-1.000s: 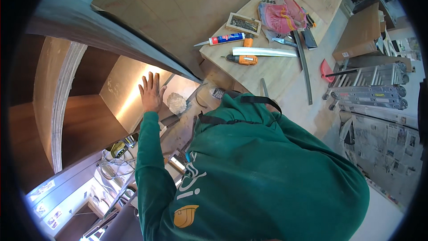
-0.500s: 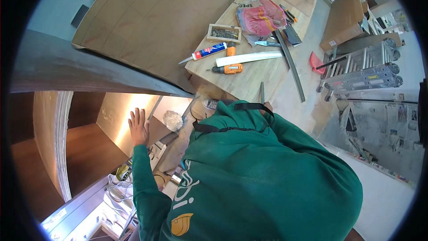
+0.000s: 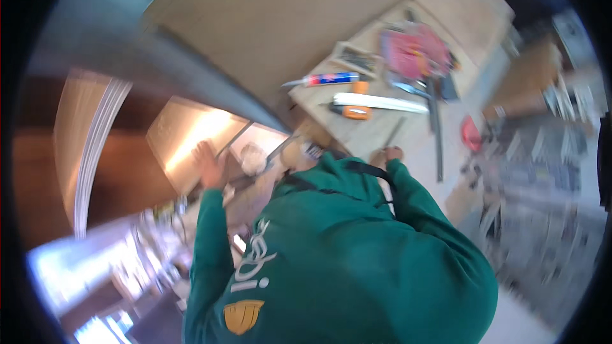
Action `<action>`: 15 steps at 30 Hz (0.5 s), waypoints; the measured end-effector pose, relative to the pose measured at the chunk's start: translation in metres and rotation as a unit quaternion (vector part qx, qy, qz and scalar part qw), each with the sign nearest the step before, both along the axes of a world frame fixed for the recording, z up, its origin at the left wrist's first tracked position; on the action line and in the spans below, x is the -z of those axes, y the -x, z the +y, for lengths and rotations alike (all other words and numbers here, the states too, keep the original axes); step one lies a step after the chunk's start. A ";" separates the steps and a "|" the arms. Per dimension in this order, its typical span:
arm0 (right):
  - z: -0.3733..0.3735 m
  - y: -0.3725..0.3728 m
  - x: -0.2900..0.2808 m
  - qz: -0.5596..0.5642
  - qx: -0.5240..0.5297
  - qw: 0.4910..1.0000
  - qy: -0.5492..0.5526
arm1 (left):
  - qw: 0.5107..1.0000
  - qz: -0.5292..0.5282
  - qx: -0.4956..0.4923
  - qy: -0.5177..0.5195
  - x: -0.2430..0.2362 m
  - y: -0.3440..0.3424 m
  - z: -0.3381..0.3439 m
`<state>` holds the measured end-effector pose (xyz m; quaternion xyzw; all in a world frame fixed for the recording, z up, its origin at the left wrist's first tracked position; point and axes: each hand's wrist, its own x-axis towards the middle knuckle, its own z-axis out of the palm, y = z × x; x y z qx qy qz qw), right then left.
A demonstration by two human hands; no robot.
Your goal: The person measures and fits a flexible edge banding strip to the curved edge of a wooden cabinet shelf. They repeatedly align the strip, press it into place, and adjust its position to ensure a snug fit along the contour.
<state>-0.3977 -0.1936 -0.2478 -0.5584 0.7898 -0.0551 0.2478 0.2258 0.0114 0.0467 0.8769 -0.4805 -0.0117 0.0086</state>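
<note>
My left hand (image 3: 210,164), blurred, has its fingers stretched out beside the lit wooden panel (image 3: 185,130) of a cabinet; whether it touches the panel I cannot tell. A crumpled whitish lump (image 3: 253,159) lies just right of that hand. My right hand (image 3: 388,155) is closed at the near edge of the wooden worktop, around the lower end of a thin grey strip (image 3: 396,131). On the worktop beyond it are an orange-and-black drill (image 3: 352,112), a white strip (image 3: 382,103) lying across the drill, and a blue-and-red sealant tube (image 3: 333,79).
A pink plastic bag (image 3: 414,51), a wooden box of screws (image 3: 357,59) and a long grey metal bar (image 3: 436,134) lie on the worktop. Beyond its right side are a red dustpan (image 3: 471,134), a folded ladder (image 3: 535,153) and a cardboard box (image 3: 526,79).
The view has swung, blurring the picture and shifting the worktop rightward. My right hand, mostly hidden earlier, now shows beside my sleeve. My left hand stays near the lit panel, fingers extended.
</note>
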 end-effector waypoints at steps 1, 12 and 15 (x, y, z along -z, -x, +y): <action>-0.009 0.000 -0.015 0.073 -0.141 0.987 -0.022 | 0.997 0.037 -0.061 -0.015 -0.015 0.024 -0.007; -0.065 -0.077 -0.111 -0.294 -0.188 0.911 -0.218 | 0.940 0.336 -0.027 0.058 0.029 0.160 -0.029; -0.082 -0.162 -0.153 -0.287 -0.375 0.818 -0.329 | 0.907 0.420 0.014 -0.039 0.084 0.202 -0.037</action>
